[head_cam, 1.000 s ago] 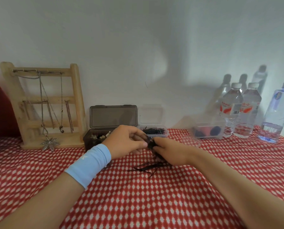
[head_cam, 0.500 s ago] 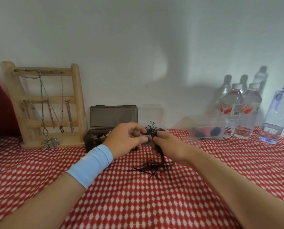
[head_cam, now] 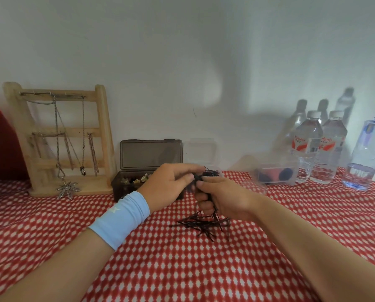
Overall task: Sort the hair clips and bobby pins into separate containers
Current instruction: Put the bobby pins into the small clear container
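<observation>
Now: both hands on one bunch of bobby pins (head_cam: pixel 197 178)

Head view: the left hand (head_cam: pixel 169 186), with a pale blue wristband (head_cam: pixel 121 219) on its wrist, pinches the top of the bunch between thumb and forefinger. The right hand (head_cam: pixel 228 199) meets it from the right. Its fingers are curled round the same bunch, whose lower ends stick out under the fist. Both hands are raised above the red-and-white tablecloth (head_cam: pixel 182 269).

Just below the right hand, a loose pile of pins (head_cam: pixel 204 224) lies on the cloth. Behind the hands, a small clear container (head_cam: pixel 220 171) with black pins in it stands near the wall. Left of it, a dark box (head_cam: pixel 121 190) with its lid raised holds hair clips (head_cam: pixel 136 181).

A wooden jewellery stand (head_cam: pixel 101 127) hung with chains stands at the far left. A clear tub (head_cam: pixel 291 182) and water bottles (head_cam: pixel 307 149) stand at the right.
</observation>
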The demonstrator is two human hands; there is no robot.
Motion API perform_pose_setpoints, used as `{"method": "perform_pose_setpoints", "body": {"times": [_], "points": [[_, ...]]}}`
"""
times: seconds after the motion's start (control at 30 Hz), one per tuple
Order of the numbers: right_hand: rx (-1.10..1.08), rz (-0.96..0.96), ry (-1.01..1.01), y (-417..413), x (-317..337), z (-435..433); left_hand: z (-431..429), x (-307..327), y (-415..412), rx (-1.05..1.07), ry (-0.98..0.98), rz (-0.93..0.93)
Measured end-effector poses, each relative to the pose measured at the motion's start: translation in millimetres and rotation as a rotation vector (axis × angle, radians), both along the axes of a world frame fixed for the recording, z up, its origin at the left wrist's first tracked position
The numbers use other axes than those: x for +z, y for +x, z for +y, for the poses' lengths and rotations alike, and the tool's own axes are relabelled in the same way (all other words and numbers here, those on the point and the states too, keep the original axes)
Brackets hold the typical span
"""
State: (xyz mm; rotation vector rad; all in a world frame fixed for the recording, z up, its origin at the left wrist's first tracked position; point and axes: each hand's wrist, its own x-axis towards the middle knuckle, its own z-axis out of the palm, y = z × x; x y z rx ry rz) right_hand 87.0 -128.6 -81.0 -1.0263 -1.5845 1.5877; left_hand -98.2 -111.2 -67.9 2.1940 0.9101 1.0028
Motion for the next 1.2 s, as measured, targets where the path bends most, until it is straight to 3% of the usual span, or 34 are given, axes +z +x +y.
{"method": "perform_pose_setpoints", "body": {"times": [0.1,0.27,0.5,0.67,0.83,1.0,1.2], "points": [[-0.004,-0.048,0.081,2.4,-1.1,0.7,-3.1,0.2,3.9,0.008,0.027,-0.073],[0.076,-0.061,0.132,0.8,-1.3,-0.4,4.0,-0.2,1.9,0.070,0.016,-0.029],[0.185,-0.056,0.026,-2.4,21.1,18.7,12.2,6.6,-8.1,0.079,-0.105,-0.379],[0.218,-0.107,-0.014,-7.8,35.4,39.5,15.7,8.6,-16.0,0.164,0.064,-0.235],[0.250,-0.157,-0.027,-20.9,31.2,53.9,16.6,8.1,-23.8,0.076,0.112,0.010],[0.321,-0.017,-0.122,-23.9,18.9,72.4,23.6,6.7,-31.4,0.189,0.238,-0.087],[0.398,0.022,-0.145,-22.7,6.1,80.5,28.4,2.4,-35.9,0.225,0.123,-0.121]]}}
